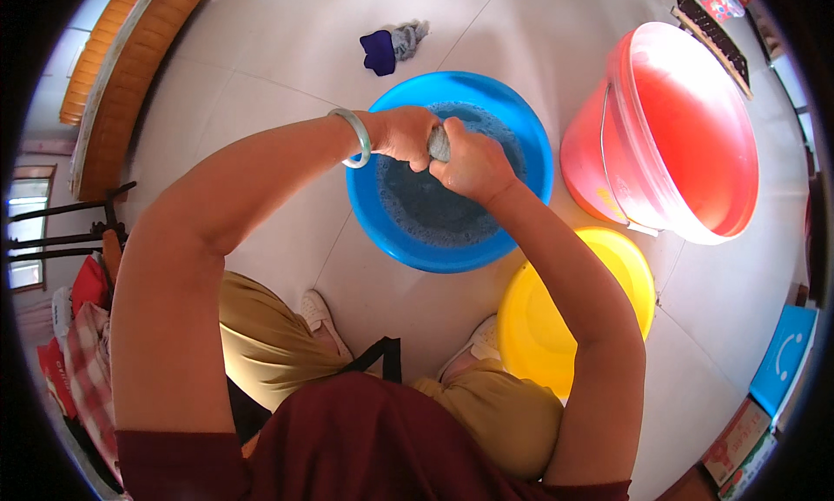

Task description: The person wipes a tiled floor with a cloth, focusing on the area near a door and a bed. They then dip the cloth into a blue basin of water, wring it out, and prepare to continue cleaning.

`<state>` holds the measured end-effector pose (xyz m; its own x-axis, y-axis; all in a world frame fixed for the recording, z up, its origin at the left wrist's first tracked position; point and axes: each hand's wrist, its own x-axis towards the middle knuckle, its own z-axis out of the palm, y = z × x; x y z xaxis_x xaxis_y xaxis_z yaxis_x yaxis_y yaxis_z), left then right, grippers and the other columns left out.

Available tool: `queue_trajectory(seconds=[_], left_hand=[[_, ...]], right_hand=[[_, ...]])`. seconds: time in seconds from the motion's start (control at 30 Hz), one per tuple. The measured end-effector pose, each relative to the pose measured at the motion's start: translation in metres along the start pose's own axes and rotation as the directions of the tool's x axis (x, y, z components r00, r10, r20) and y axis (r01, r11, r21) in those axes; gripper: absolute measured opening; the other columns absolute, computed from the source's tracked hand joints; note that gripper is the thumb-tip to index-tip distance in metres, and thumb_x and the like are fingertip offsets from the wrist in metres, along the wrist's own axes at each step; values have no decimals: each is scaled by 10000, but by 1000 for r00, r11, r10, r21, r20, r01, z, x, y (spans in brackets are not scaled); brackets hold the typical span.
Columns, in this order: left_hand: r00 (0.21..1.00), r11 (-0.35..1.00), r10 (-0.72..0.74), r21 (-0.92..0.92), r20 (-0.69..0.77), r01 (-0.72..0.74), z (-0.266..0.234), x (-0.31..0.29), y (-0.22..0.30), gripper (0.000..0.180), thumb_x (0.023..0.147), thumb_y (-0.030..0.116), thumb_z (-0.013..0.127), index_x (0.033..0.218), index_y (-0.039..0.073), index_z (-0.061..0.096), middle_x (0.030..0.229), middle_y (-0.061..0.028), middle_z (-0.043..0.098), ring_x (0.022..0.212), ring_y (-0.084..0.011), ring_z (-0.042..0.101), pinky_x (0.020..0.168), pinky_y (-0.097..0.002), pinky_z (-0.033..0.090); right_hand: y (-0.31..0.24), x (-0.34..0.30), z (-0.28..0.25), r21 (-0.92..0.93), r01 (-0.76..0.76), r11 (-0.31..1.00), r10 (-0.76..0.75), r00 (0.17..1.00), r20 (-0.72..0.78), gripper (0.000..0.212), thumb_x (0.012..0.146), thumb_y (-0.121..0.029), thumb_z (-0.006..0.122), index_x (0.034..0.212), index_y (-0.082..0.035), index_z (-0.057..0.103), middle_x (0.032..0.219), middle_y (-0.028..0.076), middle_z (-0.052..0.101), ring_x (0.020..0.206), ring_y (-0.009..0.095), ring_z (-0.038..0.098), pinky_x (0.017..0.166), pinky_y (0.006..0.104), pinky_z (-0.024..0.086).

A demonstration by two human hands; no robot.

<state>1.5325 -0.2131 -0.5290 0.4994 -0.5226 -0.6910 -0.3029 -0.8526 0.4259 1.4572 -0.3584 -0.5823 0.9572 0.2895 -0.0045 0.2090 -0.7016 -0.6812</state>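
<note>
Over a blue basin [364,207] of sudsy, greyish water, both my hands are closed on a small wad of grey cloth [440,144]. My left hand [403,136], below a pale bangle [355,139], grips it from the left. Pressed close beside it, my right hand [476,162] grips it from the right. Most of the cloth is hidden inside the fingers, so its kind does not show. On the floor beyond the basin lie a crumpled grey cloth piece [408,39] and a dark blue one [379,53], touching each other.
A large pink bucket [599,153] with a wire handle stands to the right of the basin. Nearer to me is a yellow basin [625,275], partly behind my right forearm. An orange-brown wooden piece of furniture [130,75] lines the left. Boxes [737,440] sit at the lower right.
</note>
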Motion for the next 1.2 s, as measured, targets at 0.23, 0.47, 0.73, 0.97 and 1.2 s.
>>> queue_trajectory(seconds=[0.23,0.47,0.73,0.97,1.2], left_hand=[[990,987,-118,-104,78,126,17,17,-22,467,626,28,715,1082,30,617,941,-125,653,896,-286,606,787,-387,498],[983,954,-169,-264,-76,144,32,12,-45,418,629,36,694,1045,51,646,944,-158,677,930,-334,632,800,-417,500],[939,951,-145,-305,-311,46,-5,-22,-9,762,724,139,740,1389,94,371,1148,-228,612,1048,-359,612,906,-409,478],[954,710,116,-648,-275,-274,6,-67,-8,721,916,493,509,1449,54,301,1443,-158,409,1307,-357,422,1084,-511,311],[803,741,-131,-595,-582,-310,54,-114,-6,967,870,712,407,1480,12,132,1447,-275,316,1325,-382,387,1076,-510,352]], right_hand=[[26,12,31,70,114,991,-119,991,65,453,745,-239,699,1080,-15,491,810,207,676,713,375,674,663,443,547],[44,39,56,103,400,911,-404,915,14,371,741,-205,707,994,-54,480,732,192,666,642,363,665,593,436,548],[48,58,13,126,520,845,-478,838,-262,434,699,-145,787,1040,-70,529,861,116,609,795,289,623,679,365,505],[66,14,-24,509,-27,860,5,999,44,368,839,-296,688,1048,-35,536,866,41,538,789,222,521,714,369,434],[-25,-27,-27,452,-79,888,151,980,-126,294,888,-275,644,1044,-41,555,873,78,569,806,162,527,762,315,448]])
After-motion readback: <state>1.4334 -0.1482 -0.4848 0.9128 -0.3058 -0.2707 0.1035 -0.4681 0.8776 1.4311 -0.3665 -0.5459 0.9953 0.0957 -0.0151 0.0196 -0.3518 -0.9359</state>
